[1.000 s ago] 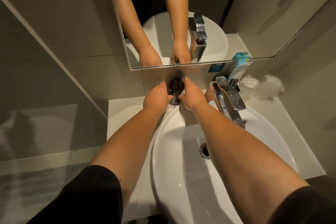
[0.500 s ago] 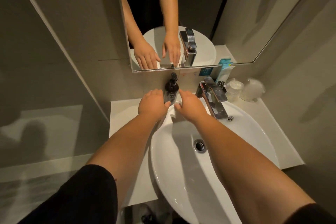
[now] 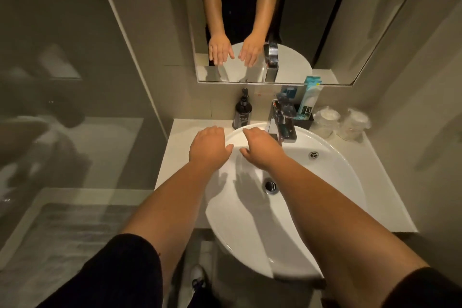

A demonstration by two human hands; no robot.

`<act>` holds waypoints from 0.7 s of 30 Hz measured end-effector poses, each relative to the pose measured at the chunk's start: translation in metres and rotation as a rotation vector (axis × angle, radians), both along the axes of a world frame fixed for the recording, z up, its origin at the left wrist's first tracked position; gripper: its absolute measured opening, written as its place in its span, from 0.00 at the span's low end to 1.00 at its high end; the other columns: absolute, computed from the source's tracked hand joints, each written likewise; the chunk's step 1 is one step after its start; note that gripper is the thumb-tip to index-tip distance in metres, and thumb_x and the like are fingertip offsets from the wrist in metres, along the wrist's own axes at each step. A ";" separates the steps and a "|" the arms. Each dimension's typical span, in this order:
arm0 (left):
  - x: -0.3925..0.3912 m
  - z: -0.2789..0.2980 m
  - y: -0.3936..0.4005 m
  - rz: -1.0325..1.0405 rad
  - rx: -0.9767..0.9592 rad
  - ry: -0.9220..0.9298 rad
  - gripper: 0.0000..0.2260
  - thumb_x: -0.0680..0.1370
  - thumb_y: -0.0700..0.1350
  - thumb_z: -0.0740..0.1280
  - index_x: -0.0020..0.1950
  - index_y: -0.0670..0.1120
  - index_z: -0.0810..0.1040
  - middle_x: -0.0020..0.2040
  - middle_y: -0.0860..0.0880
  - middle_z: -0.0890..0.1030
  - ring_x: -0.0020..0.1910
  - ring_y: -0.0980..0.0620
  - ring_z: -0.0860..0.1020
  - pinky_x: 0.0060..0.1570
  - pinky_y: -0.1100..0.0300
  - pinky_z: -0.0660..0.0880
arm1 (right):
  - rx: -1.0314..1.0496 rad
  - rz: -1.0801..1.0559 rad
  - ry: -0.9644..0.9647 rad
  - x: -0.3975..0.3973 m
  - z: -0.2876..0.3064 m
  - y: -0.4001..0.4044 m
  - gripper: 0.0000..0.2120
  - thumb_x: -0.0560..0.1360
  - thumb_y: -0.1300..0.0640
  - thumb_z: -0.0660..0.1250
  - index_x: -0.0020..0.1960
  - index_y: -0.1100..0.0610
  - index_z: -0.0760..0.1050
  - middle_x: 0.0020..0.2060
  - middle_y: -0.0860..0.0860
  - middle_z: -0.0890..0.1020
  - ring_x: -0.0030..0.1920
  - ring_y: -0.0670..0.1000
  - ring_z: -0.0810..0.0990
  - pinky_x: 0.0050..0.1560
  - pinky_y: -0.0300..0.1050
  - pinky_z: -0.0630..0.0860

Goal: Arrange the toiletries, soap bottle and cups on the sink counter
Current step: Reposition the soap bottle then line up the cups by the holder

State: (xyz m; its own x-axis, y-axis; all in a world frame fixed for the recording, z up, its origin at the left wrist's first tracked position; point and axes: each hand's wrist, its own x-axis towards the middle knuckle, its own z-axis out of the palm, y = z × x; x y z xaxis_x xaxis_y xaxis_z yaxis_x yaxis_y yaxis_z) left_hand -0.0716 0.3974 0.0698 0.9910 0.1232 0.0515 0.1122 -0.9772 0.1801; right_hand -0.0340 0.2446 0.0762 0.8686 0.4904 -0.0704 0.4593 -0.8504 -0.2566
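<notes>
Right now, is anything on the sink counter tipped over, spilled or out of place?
Nothing stands out. The dark soap bottle stands upright by the wall, the two wrapped cups sit side by side at the right, and the toiletries box is behind the faucet. No spill shows.

This is a small bathroom: a white oval sink with a chrome tap sits in a pale tabletop under a wall mirror, with a glass shower screen alongside.
</notes>
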 end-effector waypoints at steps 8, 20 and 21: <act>-0.083 0.009 -0.031 0.103 0.041 -0.050 0.20 0.78 0.59 0.62 0.64 0.48 0.72 0.58 0.48 0.77 0.56 0.48 0.75 0.60 0.54 0.71 | 0.006 0.127 -0.030 -0.061 0.006 -0.033 0.24 0.77 0.48 0.65 0.69 0.56 0.67 0.63 0.56 0.75 0.62 0.57 0.74 0.61 0.52 0.73; -0.120 0.013 -0.057 -0.022 0.101 -0.023 0.20 0.78 0.58 0.61 0.63 0.46 0.72 0.57 0.48 0.77 0.56 0.48 0.75 0.60 0.54 0.70 | -0.037 0.022 -0.001 -0.106 0.004 -0.085 0.23 0.76 0.48 0.65 0.68 0.56 0.68 0.62 0.55 0.75 0.61 0.57 0.73 0.61 0.51 0.73; -0.119 0.011 -0.060 -0.053 0.104 -0.018 0.20 0.78 0.58 0.61 0.63 0.46 0.72 0.57 0.48 0.77 0.56 0.48 0.75 0.60 0.54 0.70 | -0.037 -0.002 -0.003 -0.107 0.004 -0.089 0.22 0.76 0.48 0.64 0.67 0.56 0.69 0.61 0.55 0.76 0.61 0.56 0.73 0.59 0.50 0.73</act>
State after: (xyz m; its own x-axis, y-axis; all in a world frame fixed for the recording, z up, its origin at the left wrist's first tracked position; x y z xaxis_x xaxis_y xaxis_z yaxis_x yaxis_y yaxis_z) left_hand -0.1902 0.3373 0.0812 0.9948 0.0634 0.0794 0.0572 -0.9952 0.0788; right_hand -0.1412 0.1558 0.0806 0.8699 0.4858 -0.0855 0.4584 -0.8601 -0.2237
